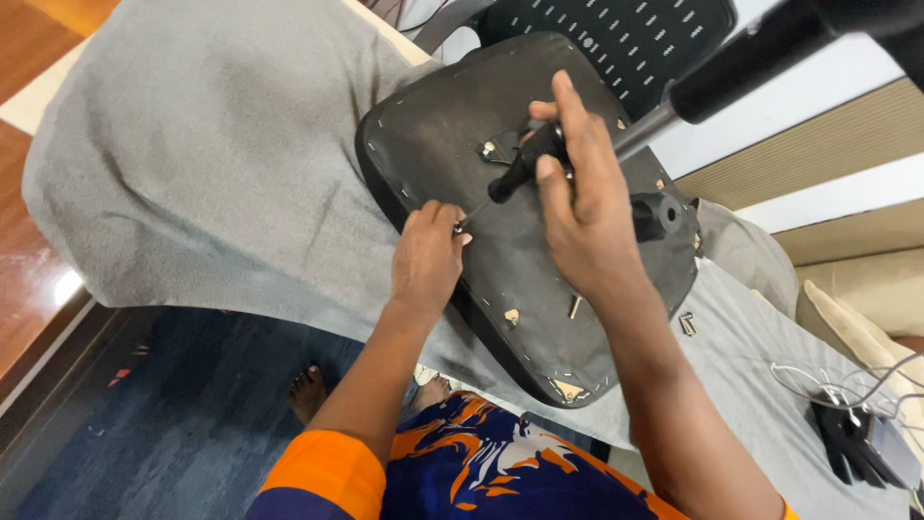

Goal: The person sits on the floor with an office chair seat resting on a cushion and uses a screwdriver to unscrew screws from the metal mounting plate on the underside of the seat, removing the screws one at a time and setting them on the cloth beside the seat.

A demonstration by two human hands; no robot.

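**Screwdriver on upturned chair seat**

The right hand (587,207) was clenched around the black handle of a screwdriver (525,166), shaft angled down-left toward the seat underside. Index finger was stretched along the top of the handle. The left hand (426,258) sat at the near edge of the seat, fingers (445,218) pinched at the screwdriver tip; what they pinched was too small to tell, possibly a screw.

The chair seat (452,125) lay upside down, tilted, its black underside facing up, staples along the rim. It rested on a grey cloth (212,154) spread over the counter. A metal bracket (493,149) was on the underside just beyond the screwdriver handle. A black knob (657,215) stuck out just right of the right hand. The chrome gas cylinder (647,128) with a black sleeve ran up toward the top right. A mesh chair back (626,34) stood behind the seat.

Loose hardware (686,324) lay on the cloth right of the seat. Cables and a black device (861,438) sat at the far right. A bare foot (310,390) showed on the blue carpet (164,424) below.
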